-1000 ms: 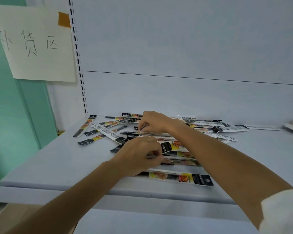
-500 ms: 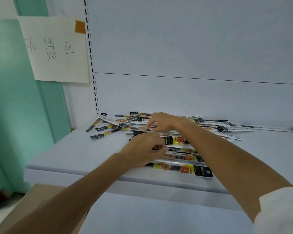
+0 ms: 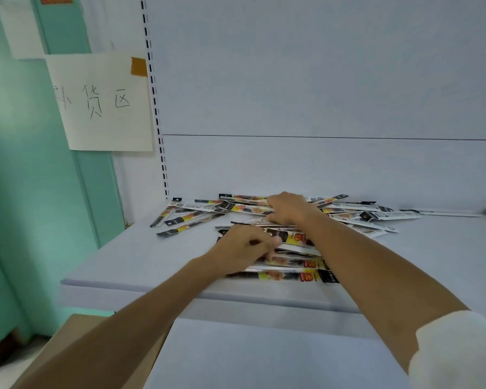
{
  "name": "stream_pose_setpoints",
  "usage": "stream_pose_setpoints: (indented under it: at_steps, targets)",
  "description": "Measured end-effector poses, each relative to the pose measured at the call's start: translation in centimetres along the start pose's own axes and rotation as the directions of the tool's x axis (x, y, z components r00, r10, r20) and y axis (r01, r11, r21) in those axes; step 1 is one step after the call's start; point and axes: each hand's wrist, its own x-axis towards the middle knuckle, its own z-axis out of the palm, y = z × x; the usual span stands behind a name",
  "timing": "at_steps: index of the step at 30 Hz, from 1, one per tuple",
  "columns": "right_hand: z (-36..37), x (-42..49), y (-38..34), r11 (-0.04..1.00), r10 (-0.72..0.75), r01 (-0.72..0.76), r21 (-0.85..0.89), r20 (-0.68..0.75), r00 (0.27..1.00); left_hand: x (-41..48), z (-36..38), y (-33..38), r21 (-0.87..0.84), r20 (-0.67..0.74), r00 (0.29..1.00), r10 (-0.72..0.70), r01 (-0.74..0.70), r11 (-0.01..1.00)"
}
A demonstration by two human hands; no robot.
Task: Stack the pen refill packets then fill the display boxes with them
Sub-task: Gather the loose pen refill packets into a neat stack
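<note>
We see one shelf (image 3: pixel 124 265), perhaps two dozen refill packets (image 3: pixel 371 216) strewn across it, left hand (image 3: pixel 240 248) pinching near packets, right hand (image 3: pixel 288 207) curled onto the far heap, one paper sign (image 3: pixel 101 102).

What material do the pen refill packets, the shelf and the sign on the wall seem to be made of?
Pen refill packets: probably glossy printed plastic film, since they lie thin and flat and catch the light. Shelf: likely painted sheet metal, matte pale grey, with a folded front edge. Sign: plain paper, handwritten and taped at one corner.
</note>
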Motion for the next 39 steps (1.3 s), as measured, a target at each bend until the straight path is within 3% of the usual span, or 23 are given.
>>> stream_pose_setpoints:
  at_steps: [2,4,10,13,17,19,23,26,33,39]
  targets:
    - [0.1,0.0,0.3,0.999,0.043,-0.043,-0.016,-0.033,0.999,-0.1,0.0,0.1,-0.119,0.014,0.999,-0.049,0.05,0.992]
    - [0.4,0.1,0.5,0.998,0.053,-0.052,0.036,-0.013,0.999,-0.2,-0.1,-0.1,-0.108,0.054,0.998,-0.015,0.02,0.994]
    - [0.3,0.0,1.0,0.946,-0.03,0.001,0.326,0.086,0.996,0.0,-0.4,-0.3,0.091,0.162,0.984,0.078,-0.093,0.991]
    - [0.5,-0.1,1.2,0.939,-0.034,0.001,0.343,0.092,0.995,0.2,-0.6,-0.4,0.15,0.156,0.983,0.1,-0.124,0.981]
    - [0.7,0.3,1.5,0.95,-0.04,0.013,0.312,0.081,0.996,0.9,-0.5,-0.6,0.47,0.031,0.966,0.258,-0.241,0.849]
    - [0.7,0.7,1.6,0.955,-0.056,0.035,0.296,0.063,0.996,1.2,-0.6,-0.7,0.512,0.086,0.978,0.19,-0.207,0.834]
    - [0.7,1.4,1.7,0.961,-0.066,0.025,0.274,0.142,0.988,1.0,-0.5,-1.4,0.458,0.227,0.969,-0.095,-0.021,0.889]
    - [0.2,2.1,1.7,0.974,-0.072,0.039,0.224,0.143,0.987,1.2,-0.6,-1.5,0.48,0.235,0.965,-0.121,-0.006,0.877]
    - [0.9,1.8,2.0,0.954,-0.059,0.01,0.301,0.154,0.986,1.8,-0.9,-1.4,0.549,0.248,0.957,-0.148,-0.013,0.836]
    - [0.3,1.2,2.6,0.943,-0.032,-0.01,0.333,0.12,0.992,0.9,-0.4,-1.8,0.616,0.136,0.975,-0.177,0.057,0.786]
